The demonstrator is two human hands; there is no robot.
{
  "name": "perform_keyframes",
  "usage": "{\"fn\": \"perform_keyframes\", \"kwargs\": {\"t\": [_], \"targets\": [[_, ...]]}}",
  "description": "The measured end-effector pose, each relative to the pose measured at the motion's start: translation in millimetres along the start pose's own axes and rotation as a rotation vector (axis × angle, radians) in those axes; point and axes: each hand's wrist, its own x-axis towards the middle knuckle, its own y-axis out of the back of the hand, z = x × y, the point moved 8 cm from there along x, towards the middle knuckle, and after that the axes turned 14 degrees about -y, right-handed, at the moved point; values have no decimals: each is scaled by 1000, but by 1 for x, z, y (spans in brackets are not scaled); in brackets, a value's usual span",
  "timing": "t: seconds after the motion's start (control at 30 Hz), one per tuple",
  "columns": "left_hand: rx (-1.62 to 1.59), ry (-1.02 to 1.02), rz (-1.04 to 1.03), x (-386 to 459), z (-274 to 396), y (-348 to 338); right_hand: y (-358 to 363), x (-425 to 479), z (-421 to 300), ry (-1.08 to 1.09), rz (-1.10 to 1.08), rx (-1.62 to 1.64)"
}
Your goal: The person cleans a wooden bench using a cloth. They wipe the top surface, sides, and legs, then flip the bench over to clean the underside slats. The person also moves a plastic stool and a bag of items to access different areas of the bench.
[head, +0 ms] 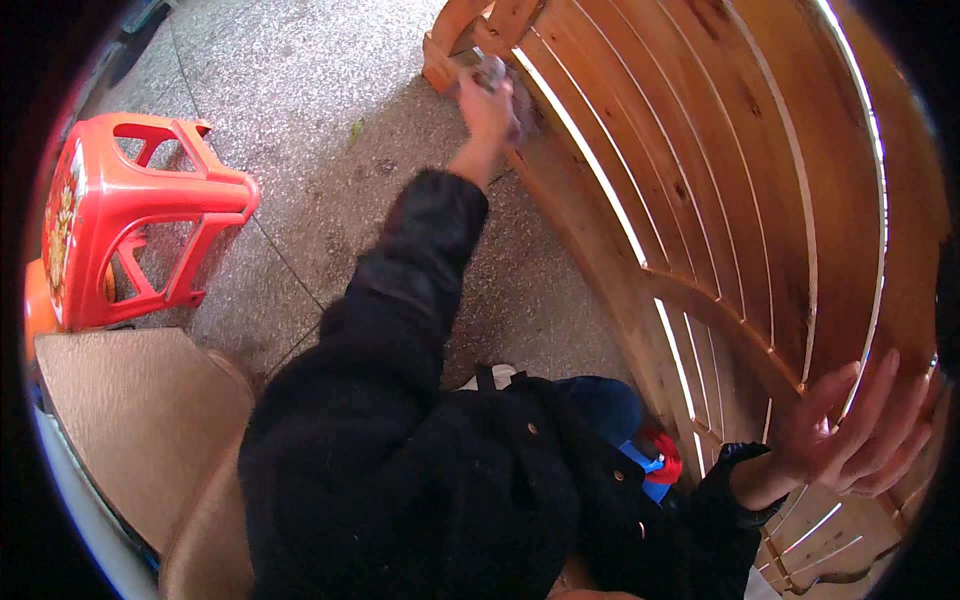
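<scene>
My left hand (489, 112) reaches far forward, its fingers closed around a crumpled grey cloth or pad (491, 73), which is blurred. It is at the lower edge of a large slatted wooden panel (720, 165), close to a curved wooden end piece (442, 64). Narrow gaps between the boards let light through, and a wooden crosspiece (705, 300) runs over them. On the right, my right hand (862, 435) is over the boards with its fingers spread and nothing seen in it; whether it touches the wood I cannot tell.
A red plastic stool (150, 195) lies tipped on the speckled floor (315, 202) at the left, with an orange object (37, 300) behind it. Below it is a brown board or padded seat (142, 420). Beside my legs are red and blue items (660, 465), partly hidden.
</scene>
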Motion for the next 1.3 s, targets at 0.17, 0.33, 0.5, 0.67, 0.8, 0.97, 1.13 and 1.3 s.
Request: {"fn": "perform_keyframes", "kwargs": {"t": [0.17,0.33,0.5,0.67,0.8,0.97,1.13,1.3], "targets": [[451,-420,-239,78,-42,-9,1,8,-5,9,51,62],[775,-630,-490,57,-42,-38,0,4,-7,105,124,101],[872,-737,-664,1,-55,-60,1,10,-7,95,147,113],[478,-326,-1080,-224,-32,-98,1,10,-9,59,87,87],[-40,-184,-1053,-306,-12,-93,2,9,-11,-33,70,111],[29,116,-1405,-299,48,-65,5,5,-6,-76,-16,79],[-695,487,-1478,-260,167,-30,13,8,5,-128,-59,180],[-856,271,-1452,-216,293,18,21,-6,23,-65,-109,797]]}}
